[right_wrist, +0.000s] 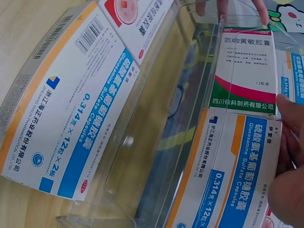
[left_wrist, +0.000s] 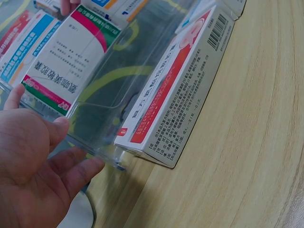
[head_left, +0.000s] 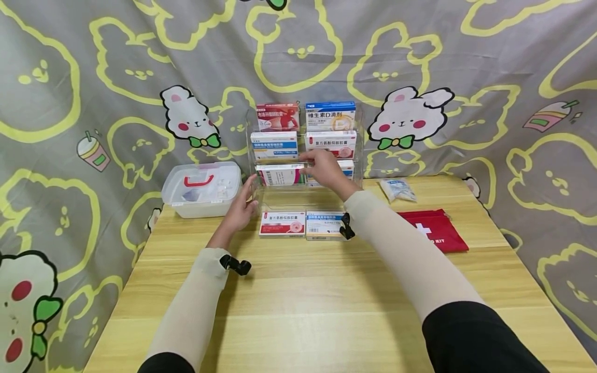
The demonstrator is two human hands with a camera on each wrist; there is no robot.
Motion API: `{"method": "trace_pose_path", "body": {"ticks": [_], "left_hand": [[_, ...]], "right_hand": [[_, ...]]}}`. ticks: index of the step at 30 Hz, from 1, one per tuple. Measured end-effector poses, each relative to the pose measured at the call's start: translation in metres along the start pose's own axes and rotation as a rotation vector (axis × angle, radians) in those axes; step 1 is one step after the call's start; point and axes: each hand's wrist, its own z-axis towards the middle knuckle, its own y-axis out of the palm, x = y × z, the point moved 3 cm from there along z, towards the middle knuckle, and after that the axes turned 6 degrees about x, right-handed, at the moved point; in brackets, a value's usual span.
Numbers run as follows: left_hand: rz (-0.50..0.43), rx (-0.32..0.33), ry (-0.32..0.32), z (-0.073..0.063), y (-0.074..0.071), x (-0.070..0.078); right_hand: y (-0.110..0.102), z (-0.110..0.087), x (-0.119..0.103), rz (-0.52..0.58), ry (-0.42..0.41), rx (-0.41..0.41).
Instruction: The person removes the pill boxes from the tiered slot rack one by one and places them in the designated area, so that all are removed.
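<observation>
A clear tiered rack (head_left: 275, 198) holds medicine boxes in two columns. My right hand (head_left: 325, 167) is at the lowest filled tier, its thumb and a finger pinching the upper right corner of a white, green and pink medicine box (left_wrist: 71, 57). My left hand (head_left: 241, 207) is at the rack's left side, fingers spread; one fingertip touches that box's left end in the left wrist view. Right of this box, a blue, white and orange box (right_wrist: 223, 166) is partly hidden by my right hand. A red and white box (head_left: 282, 224) and another blue and white box (head_left: 324, 224) fill the front.
Left of the rack stands a translucent lidded case (head_left: 205, 199) with a red handle. To the right lie a small clear packet (head_left: 398, 190) and a red first-aid pouch (head_left: 443, 228), partly behind my right forearm. A patterned curtain (head_left: 298, 67) hangs behind the wooden table (head_left: 289, 300).
</observation>
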Motion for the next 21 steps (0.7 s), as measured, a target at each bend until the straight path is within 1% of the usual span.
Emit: {"method": "trace_pose_path", "body": {"ticks": [3, 6, 17, 21], "left_hand": [[0.006, 0.006, -0.004, 0.0002, 0.0001, -0.0018], [0.016, 0.005, -0.010, 0.0001, 0.0000, -0.0009], [0.024, -0.002, 0.004, 0.0000, -0.0011, -0.0020], [0.020, -0.003, 0.013, 0.0000, -0.0013, -0.0019]], "right_hand": [[0.0025, 0.0009, -0.0019, -0.063, -0.002, -0.003], [0.0042, 0.0011, -0.0046, -0.099, -0.006, 0.000], [0.0082, 0.0012, -0.0088, -0.138, 0.011, 0.039], [0.0081, 0.0014, -0.0083, -0.130, 0.011, 0.040]]}}
